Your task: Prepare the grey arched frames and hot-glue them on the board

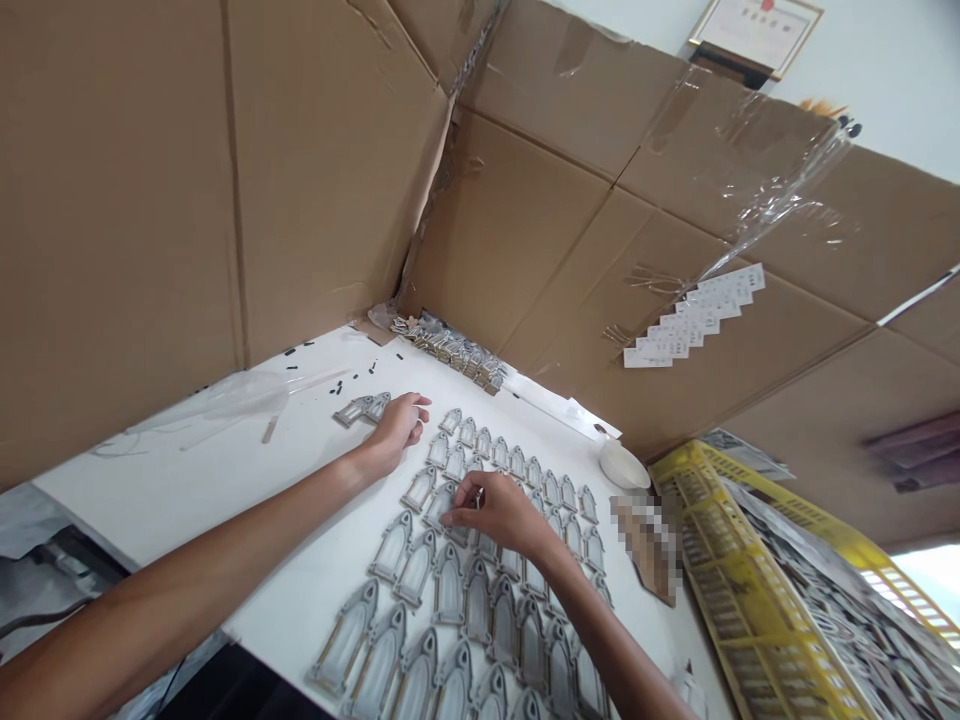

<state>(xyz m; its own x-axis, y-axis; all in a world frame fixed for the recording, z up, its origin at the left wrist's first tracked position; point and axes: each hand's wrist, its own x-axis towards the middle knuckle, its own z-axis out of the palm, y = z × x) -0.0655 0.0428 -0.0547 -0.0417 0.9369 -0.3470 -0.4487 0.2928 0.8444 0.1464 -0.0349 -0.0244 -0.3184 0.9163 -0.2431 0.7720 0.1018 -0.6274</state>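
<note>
Rows of small grey arched window-shaped frames (450,585) with pale centres lie flat on a white table (300,530). Over the middle rows, my right hand (499,510) is bent with thumb and forefinger drawn together, its thumb tip at one arched frame (439,505). A tiny thing seems to show among those fingers, too small to name. Left of the rows, my left hand (397,430) hovers with fingers loosely curved and apart, nothing visible in it. Close by it are a few separate arched frames (354,410), partly overlapping.
Cardboard walls (525,240) enclose the table's back and left. A bundle of small pieces (457,355) lies along the back edge. At right stand a white bowl (622,465) and a yellow crate (750,590) full of flat pieces. Black bits (337,387) are scattered at left.
</note>
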